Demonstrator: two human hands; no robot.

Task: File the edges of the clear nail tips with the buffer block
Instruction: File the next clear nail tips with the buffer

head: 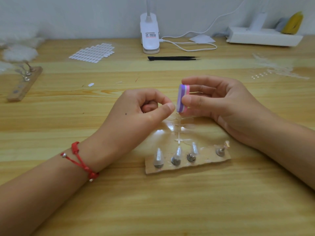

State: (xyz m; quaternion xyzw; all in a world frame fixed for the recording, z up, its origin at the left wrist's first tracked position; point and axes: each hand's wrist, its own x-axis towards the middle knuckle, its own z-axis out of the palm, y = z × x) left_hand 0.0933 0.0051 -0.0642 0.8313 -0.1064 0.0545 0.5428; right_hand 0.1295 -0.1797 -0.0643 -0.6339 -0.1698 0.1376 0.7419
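So right hand (221,101) pinches the buffer block (182,97), left hand (141,113) pinched up against it, nail tip too clear to see. Light short strokes, I'd say.

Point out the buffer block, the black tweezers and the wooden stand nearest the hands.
buffer block (179,94): head view, on its purple side face above the thumb.
black tweezers (172,58): head view, mid-length of the arms.
wooden stand (206,158): head view, bare wood between two pegs.
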